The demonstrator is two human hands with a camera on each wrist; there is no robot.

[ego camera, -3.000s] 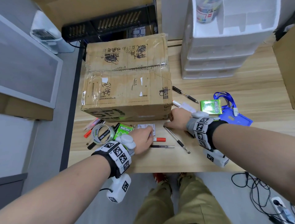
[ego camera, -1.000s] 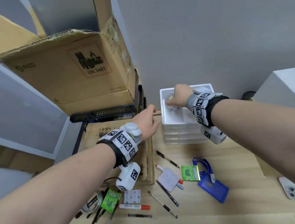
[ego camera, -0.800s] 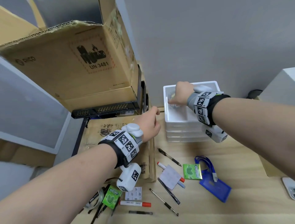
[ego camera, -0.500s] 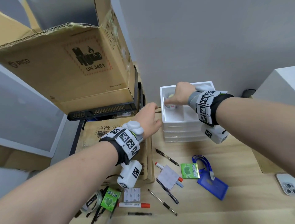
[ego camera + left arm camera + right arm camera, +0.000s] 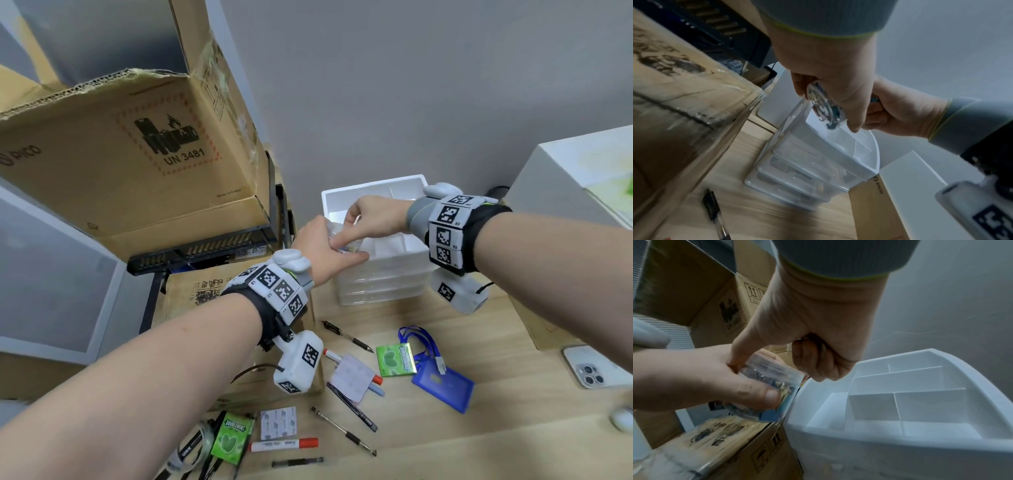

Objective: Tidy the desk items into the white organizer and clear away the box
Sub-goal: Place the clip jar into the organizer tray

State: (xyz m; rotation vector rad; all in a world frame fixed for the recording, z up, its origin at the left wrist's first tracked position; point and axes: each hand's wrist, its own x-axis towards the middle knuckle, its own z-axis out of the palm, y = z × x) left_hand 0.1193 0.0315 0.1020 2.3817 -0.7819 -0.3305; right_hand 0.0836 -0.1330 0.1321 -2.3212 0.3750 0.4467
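The white organizer with drawers stands at the back of the desk; its top compartments show nothing inside. A small clear jar of small mixed bits is held over the organizer's left edge. My left hand grips the jar round its side. My right hand pinches the jar's top from above, other fingers curled. The taped cardboard box lies on the desk left of the organizer, under my left forearm.
Pens, two green gum packs, a blue badge holder, a red marker, adhesive sheets and a tape roll lie on the desk. A phone lies right. A big box sits on a black rack.
My right hand lifted the jar out of the organizer's left compartment toward its left edge. My left hand rose from beside the box and took hold of the jar.
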